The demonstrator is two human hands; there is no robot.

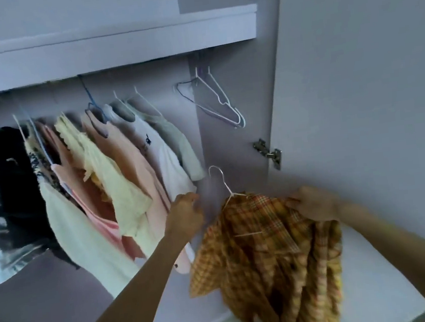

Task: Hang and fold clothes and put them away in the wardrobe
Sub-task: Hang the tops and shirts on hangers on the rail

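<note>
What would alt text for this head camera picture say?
A right hand holds a yellow plaid shirt on a white hanger before an open wardrobe, while the left hand touches the hanging clothes.

A pale grey wardrobe (pixel 229 132) stands open under dim, cool light. Its shelf (pixel 113 45) runs overhead. A metal hinge (pixel 268 151) holds the door (pixel 357 91).

The shirt (pixel 266 244) on the white wire hanger (pixel 224 183) is yellow-orange plaid with red lines, while the wardrobe (pixel 228 122) is pale grey-lilac and holds a black garment (pixel 13 167), pale yellow tops (pixel 106 170), peach-pink tops (pixel 126 154) and a white top (pixel 163 156).
</note>
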